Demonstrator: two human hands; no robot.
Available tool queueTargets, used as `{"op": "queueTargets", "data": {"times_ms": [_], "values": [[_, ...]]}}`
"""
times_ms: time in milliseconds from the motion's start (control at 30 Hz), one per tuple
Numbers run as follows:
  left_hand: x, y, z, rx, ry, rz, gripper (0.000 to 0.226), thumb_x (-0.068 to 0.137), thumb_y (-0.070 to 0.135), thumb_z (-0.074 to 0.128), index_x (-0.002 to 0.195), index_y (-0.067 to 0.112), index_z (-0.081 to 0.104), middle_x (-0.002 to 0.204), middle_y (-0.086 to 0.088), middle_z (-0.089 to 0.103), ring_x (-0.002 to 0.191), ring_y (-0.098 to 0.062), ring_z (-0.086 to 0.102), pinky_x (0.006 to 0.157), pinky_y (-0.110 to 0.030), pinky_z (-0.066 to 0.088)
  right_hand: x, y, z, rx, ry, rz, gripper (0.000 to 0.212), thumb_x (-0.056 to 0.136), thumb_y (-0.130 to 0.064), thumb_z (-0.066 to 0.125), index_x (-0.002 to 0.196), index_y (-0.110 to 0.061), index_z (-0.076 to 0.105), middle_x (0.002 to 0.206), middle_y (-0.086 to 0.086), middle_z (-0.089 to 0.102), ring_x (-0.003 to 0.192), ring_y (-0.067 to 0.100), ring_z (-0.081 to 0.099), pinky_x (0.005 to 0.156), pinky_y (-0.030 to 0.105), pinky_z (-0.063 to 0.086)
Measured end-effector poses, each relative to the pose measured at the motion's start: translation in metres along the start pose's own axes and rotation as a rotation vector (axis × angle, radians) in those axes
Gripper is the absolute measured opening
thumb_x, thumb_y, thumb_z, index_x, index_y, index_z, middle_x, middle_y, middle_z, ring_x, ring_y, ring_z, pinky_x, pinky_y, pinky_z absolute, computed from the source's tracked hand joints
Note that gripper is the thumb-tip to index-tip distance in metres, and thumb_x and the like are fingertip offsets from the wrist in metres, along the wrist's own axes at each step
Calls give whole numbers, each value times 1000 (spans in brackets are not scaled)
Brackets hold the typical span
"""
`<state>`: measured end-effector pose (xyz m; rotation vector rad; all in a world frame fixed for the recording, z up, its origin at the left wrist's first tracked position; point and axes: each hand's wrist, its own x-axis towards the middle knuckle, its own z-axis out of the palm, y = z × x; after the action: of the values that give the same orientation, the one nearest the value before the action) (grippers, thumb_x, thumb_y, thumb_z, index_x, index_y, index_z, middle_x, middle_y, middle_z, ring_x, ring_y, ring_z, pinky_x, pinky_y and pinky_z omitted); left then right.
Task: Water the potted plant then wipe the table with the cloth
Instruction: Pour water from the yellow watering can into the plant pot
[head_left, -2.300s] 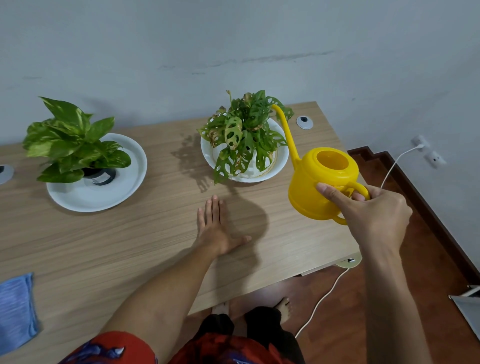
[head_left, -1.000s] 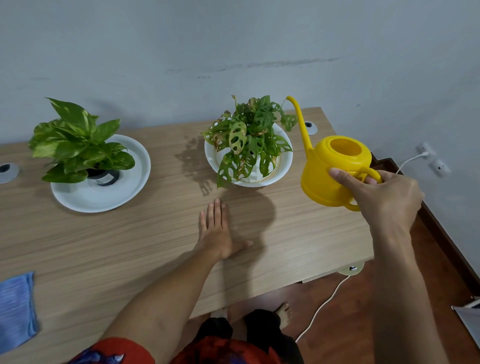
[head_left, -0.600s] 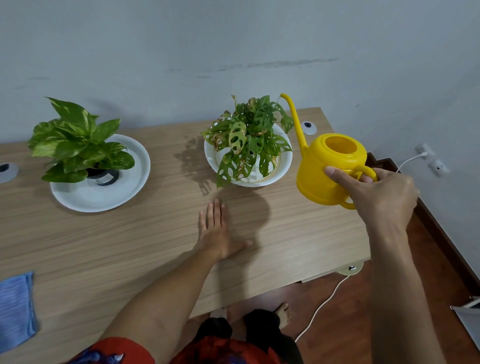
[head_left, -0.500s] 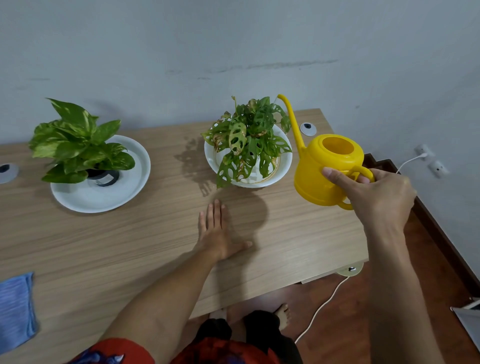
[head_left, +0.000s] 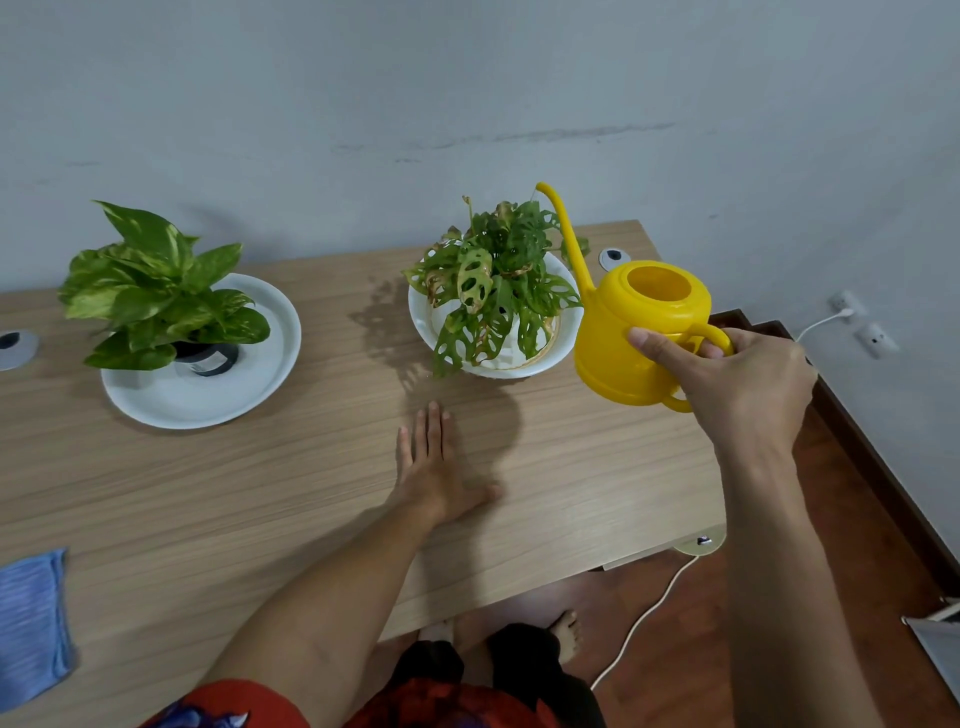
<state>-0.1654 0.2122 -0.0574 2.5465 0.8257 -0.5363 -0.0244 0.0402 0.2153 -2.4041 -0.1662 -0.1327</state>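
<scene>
My right hand (head_left: 737, 384) grips the handle of a yellow watering can (head_left: 618, 338), held in the air just right of a holey-leaved potted plant (head_left: 493, 280) in a white dish (head_left: 563, 343). The can's thin spout (head_left: 563, 228) rises over the plant's right side. No water is visible. My left hand (head_left: 431, 462) lies flat, palm down, on the wooden table (head_left: 260, 493) in front of that plant. A blue cloth (head_left: 31, 629) lies at the table's near left edge, partly cut off.
A second leafy plant (head_left: 150, 291) in a black pot stands on a white plate (head_left: 260, 384) at the left. Cable grommets (head_left: 614, 257) sit in the tabletop. A white cable (head_left: 644, 618) runs over the floor below the right table edge. The wall is close behind.
The watering can has shifted a little left, toward the plant, and its spout now reaches over the leaves. My left hand has stayed flat on the table.
</scene>
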Motion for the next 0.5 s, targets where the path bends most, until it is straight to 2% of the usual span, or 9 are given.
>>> {"op": "queueTargets", "data": {"times_ms": [300,500], "values": [[1,-1,-1,-5,-16,25,134,71,88,42,151,10,-32,156,-11,-44,142,-25,-44,117,-53,-25,-3,-8,2,-3,-10,-7,80,40,-89,60,73,-16,70,60,-9,61,62,14,64,63,35,56],[2,-1,0,-6,-20,30,135,73,88,45,151,8,-31,156,-12,-44,142,-27,-44,117,-54,-25,-7,-10,4,9,-14,-11,73,40,-88,61,69,-21,64,59,-13,60,60,8,62,63,36,57]]}}
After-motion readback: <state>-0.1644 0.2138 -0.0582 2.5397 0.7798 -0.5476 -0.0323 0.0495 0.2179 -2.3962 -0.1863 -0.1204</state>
